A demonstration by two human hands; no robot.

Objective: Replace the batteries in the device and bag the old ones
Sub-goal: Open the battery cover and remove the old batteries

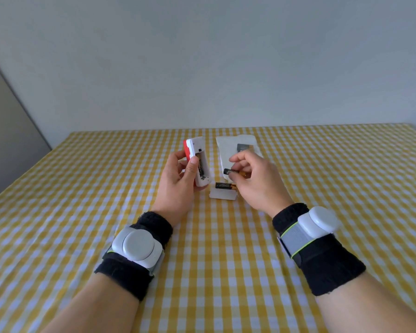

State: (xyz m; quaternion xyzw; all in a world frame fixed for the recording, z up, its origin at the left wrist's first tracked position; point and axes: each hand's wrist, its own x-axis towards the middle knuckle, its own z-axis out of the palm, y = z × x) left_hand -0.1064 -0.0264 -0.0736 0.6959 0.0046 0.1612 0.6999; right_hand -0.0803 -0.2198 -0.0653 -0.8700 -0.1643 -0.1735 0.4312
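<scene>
Battery exchange in progress. Left hand (178,174) grips the opened device (198,162); right hand (252,179) pinches one battery (233,173), possibly new. Next: align polarity, seat it.

I see open checked tablecloth (82,212) on both sides; between my hands the way is crowded by a loose battery (222,186), a white cover (222,195) and a bag (228,147).
</scene>
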